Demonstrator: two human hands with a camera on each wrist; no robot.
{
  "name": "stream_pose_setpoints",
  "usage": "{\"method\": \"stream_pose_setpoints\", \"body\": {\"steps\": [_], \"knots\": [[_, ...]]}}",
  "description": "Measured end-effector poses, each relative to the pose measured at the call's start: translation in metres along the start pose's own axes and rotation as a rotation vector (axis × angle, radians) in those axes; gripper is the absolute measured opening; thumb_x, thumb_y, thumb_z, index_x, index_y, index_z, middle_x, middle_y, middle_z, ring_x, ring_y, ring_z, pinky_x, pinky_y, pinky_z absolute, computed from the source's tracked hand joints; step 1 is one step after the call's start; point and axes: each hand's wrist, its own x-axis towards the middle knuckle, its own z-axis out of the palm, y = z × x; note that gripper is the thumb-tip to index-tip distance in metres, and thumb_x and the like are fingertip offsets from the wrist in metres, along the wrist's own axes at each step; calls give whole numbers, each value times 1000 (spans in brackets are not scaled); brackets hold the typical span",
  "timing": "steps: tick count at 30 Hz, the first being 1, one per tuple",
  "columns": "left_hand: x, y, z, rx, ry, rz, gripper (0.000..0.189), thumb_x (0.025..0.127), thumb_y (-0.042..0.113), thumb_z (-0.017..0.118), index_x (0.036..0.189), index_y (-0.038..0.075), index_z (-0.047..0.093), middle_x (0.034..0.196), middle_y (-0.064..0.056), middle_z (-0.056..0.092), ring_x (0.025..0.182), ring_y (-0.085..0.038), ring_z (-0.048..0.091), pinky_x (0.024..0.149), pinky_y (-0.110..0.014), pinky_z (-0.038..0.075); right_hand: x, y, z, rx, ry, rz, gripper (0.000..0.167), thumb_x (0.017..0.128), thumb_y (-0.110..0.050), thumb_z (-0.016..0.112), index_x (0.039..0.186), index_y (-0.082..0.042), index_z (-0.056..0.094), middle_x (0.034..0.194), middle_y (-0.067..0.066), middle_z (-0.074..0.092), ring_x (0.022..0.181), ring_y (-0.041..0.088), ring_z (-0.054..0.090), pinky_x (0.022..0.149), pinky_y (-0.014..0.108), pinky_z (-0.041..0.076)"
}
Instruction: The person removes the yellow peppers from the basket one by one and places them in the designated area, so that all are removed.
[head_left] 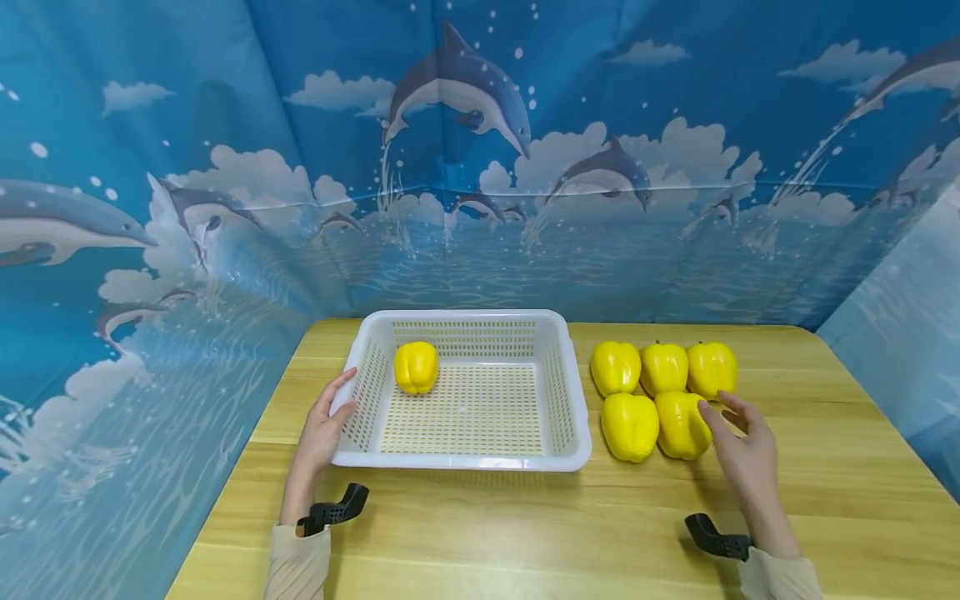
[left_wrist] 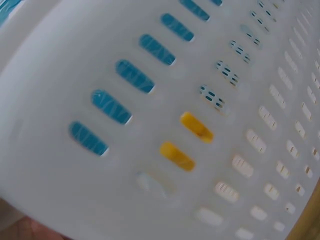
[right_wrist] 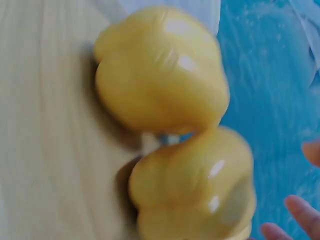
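A white plastic basket [head_left: 457,461] with slotted walls stands on the table, and one yellow bell pepper [head_left: 416,367] lies in its back left part. My left hand [head_left: 321,429] holds the basket's left side, thumb at the rim. In the left wrist view the slotted wall [left_wrist: 120,185] fills the picture and hides most of that hand. To the right of the basket, several more yellow bell peppers sit in two rows. Beside the front right bell pepper [head_left: 681,427], my right hand [head_left: 746,450] has its thumb and fingers spread, with nothing between them.
The front left bell pepper [head_left: 630,427] stands close to the basket's right wall. Three others, including the back middle bell pepper [head_left: 663,369], line the rear row. Behind the wooden table [head_left: 480,533] hangs a blue dolphin curtain [head_left: 450,250].
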Motion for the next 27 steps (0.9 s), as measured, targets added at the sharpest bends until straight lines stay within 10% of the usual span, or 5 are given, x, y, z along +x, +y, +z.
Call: {"method": "stream_pose_setpoints", "body": {"steps": [4, 10, 27], "knots": [[0, 0, -1, 3, 0, 10, 49, 101, 12, 42, 148, 24, 34, 151, -11, 27, 121, -34, 43, 91, -45, 40, -5, -16, 7, 80, 173, -113, 44, 92, -37, 60, 127, -11, 58, 125, 2, 54, 107, 10, 49, 76, 15, 38], [0, 0, -1, 3, -5, 20, 49, 101, 10, 42, 148, 23, 34, 151, -11, 27, 120, -34, 44, 88, -41, 42, -25, -57, 20, 224, 226, -293, 24, 92, -15, 63, 110, 1, 65, 95, -11, 63, 85, 4, 56, 72, 16, 40], [1, -2, -2, 21, -9, 23, 49, 101, 13, 44, 147, 24, 35, 150, -12, 30, 120, -33, 45, 89, -40, 41, -47, -136, 68, 132, -249, -592, 13, 92, -7, 61, 100, 3, 64, 91, 10, 63, 76, 14, 56, 69, 21, 46]]}}
